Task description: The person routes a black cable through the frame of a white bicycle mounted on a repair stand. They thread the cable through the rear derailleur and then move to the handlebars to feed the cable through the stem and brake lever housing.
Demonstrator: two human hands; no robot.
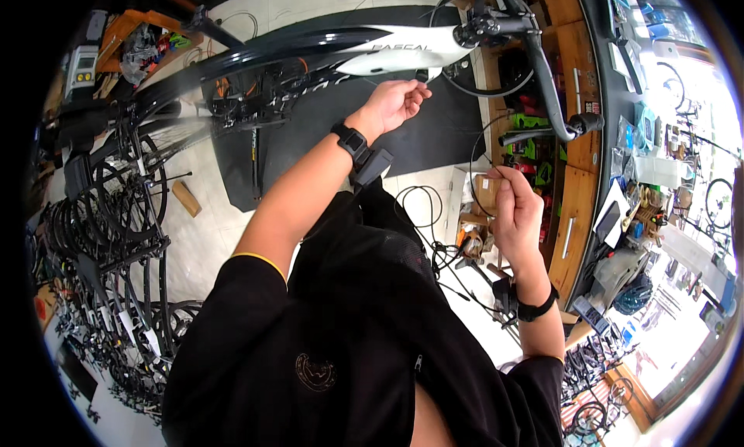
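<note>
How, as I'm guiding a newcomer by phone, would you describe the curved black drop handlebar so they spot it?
Find the glossy black-and-white bicycle frame across the top. Follow it right, past the bare left hand, to the curved black drop handlebar seen against the brown wooden cabinet. Unlike the straighter frame, it bends into a hook.
</note>
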